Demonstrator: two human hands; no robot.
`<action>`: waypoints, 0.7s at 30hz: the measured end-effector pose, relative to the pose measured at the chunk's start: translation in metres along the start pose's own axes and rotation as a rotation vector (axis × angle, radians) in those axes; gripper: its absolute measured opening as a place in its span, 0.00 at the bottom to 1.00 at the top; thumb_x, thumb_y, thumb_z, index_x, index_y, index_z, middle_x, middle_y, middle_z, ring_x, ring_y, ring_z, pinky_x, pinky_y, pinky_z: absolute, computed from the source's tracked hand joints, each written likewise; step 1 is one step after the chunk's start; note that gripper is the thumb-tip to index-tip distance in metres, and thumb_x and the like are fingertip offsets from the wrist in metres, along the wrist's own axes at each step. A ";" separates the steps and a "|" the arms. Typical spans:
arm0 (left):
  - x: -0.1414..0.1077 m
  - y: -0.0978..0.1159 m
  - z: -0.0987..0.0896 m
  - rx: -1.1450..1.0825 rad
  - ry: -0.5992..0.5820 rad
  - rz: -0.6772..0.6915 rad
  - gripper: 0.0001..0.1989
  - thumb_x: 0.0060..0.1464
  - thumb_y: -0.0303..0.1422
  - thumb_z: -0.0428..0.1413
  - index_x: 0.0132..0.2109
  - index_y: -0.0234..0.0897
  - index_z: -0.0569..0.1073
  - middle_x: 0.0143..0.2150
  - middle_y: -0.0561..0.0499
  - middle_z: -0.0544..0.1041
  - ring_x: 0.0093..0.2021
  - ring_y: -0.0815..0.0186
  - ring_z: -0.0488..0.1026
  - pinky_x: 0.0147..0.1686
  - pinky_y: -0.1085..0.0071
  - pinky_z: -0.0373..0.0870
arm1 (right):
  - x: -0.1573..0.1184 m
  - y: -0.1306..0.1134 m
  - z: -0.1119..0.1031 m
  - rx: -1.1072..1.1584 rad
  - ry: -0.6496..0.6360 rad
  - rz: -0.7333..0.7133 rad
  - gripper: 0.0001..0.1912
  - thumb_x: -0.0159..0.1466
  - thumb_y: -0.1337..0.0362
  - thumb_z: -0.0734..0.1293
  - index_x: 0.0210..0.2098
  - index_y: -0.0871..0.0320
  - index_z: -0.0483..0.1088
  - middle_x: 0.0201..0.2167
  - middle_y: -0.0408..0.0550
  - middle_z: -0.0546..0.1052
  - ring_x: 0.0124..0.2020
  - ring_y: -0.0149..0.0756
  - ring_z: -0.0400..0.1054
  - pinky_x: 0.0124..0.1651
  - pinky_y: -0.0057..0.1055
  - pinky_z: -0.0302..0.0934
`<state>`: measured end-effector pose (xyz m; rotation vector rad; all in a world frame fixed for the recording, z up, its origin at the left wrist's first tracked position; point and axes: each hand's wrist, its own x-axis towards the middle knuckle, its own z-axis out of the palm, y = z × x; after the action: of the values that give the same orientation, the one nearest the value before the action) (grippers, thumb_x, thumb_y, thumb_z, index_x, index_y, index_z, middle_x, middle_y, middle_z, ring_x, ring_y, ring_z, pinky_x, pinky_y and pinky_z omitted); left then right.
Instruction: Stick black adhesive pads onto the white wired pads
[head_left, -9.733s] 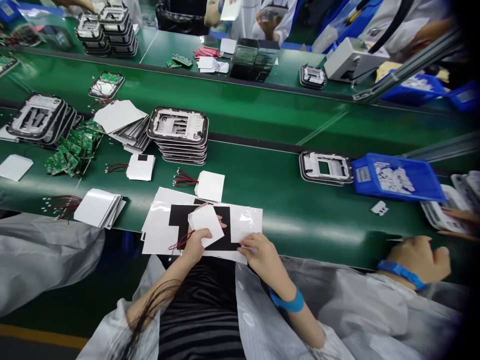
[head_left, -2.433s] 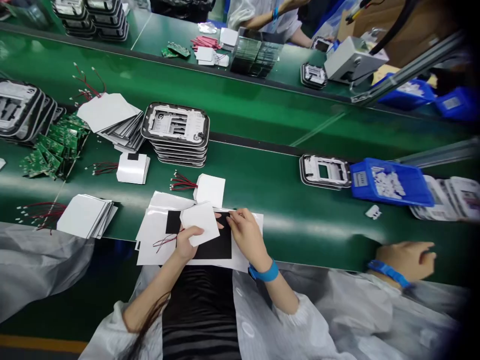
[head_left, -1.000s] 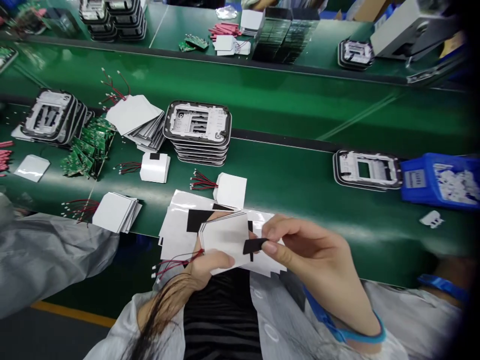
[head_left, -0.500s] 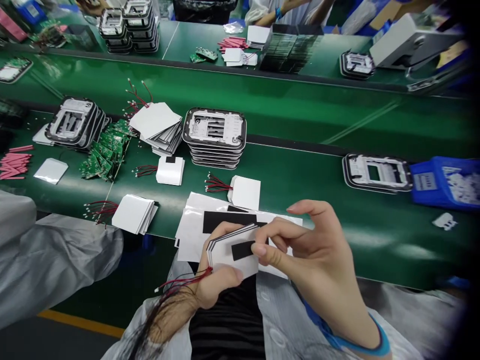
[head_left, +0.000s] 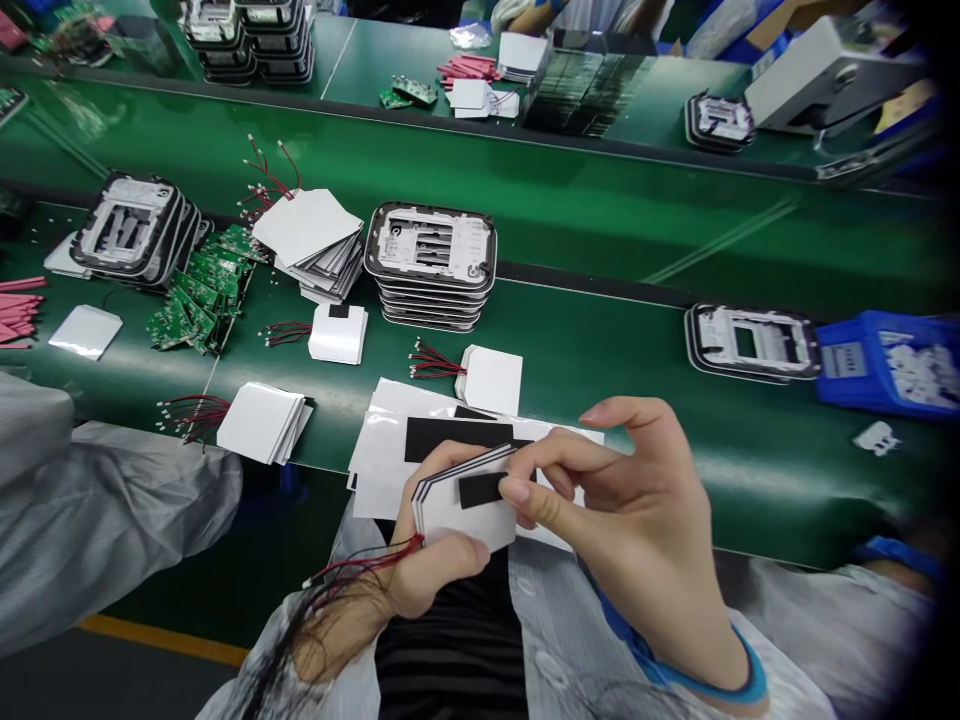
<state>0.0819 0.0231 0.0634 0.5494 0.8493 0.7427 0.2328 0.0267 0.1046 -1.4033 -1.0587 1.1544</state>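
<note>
My left hand (head_left: pixel 433 572) is closed round a small stack of flat white panels (head_left: pixel 441 518) with dark edges. Red and black wires (head_left: pixel 360 570) trail from its left corner over my wrist. With thumb and forefinger, my right hand (head_left: pixel 641 515) pinches the right end of a short black adhesive strip (head_left: pixel 478 490). This strip lies over the top panel's face; whether its whole underside touches cannot be told. Beneath my hands, white backing sheets (head_left: pixel 382 470) bearing wider black strips rest on the bench edge.
Wired white panels (head_left: pixel 491 380) lie just beyond the sheets, with another pile (head_left: pixel 259 425) leftward. Farther back stand stacked frames (head_left: pixel 431 260), a panel heap (head_left: pixel 307 230) and green circuit boards (head_left: pixel 196 300). A blue bin (head_left: pixel 855 360) sits right. Co-workers' sleeves (head_left: pixel 150 520) flank me.
The view has shifted slightly, so the bench things sit a little higher in it. My hands keep the same grip, and the black strip has shifted slightly left over the panel.
</note>
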 end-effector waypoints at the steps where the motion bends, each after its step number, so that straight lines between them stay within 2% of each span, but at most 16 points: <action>1: 0.000 0.001 0.001 -0.008 -0.025 0.007 0.30 0.35 0.30 0.59 0.51 0.41 0.69 0.45 0.52 0.75 0.43 0.58 0.70 0.44 0.65 0.64 | 0.000 0.000 0.000 -0.003 0.002 -0.001 0.24 0.57 0.66 0.73 0.40 0.46 0.53 0.24 0.35 0.78 0.21 0.31 0.58 0.25 0.30 0.57; 3: 0.001 0.001 0.002 -0.027 -0.063 0.029 0.30 0.35 0.28 0.58 0.51 0.41 0.69 0.43 0.53 0.76 0.41 0.60 0.70 0.42 0.67 0.63 | 0.000 0.000 0.000 -0.005 0.004 -0.002 0.24 0.58 0.67 0.73 0.39 0.46 0.52 0.24 0.35 0.77 0.20 0.31 0.58 0.25 0.30 0.56; 10: 0.002 0.002 0.003 -0.015 -0.017 0.031 0.31 0.34 0.27 0.58 0.51 0.40 0.69 0.42 0.52 0.77 0.38 0.62 0.68 0.38 0.69 0.62 | 0.001 0.002 -0.003 -0.048 0.008 0.008 0.24 0.57 0.65 0.73 0.39 0.47 0.52 0.24 0.35 0.76 0.19 0.31 0.58 0.24 0.32 0.55; 14: 0.004 0.004 0.004 0.006 -0.065 0.062 0.29 0.34 0.27 0.57 0.49 0.41 0.71 0.36 0.55 0.76 0.34 0.65 0.66 0.36 0.70 0.61 | 0.000 0.003 -0.003 -0.051 0.020 0.005 0.24 0.57 0.66 0.73 0.38 0.47 0.53 0.24 0.35 0.76 0.19 0.31 0.58 0.24 0.32 0.55; 21: 0.006 0.007 0.006 -0.002 -0.090 0.077 0.28 0.34 0.24 0.56 0.48 0.43 0.72 0.36 0.57 0.76 0.32 0.69 0.65 0.32 0.73 0.59 | -0.001 0.001 -0.001 -0.025 0.037 0.018 0.24 0.57 0.67 0.73 0.37 0.47 0.52 0.24 0.33 0.76 0.20 0.31 0.57 0.25 0.30 0.56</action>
<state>0.0872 0.0313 0.0683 0.6120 0.7468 0.7836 0.2341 0.0258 0.1039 -1.4515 -1.0394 1.1278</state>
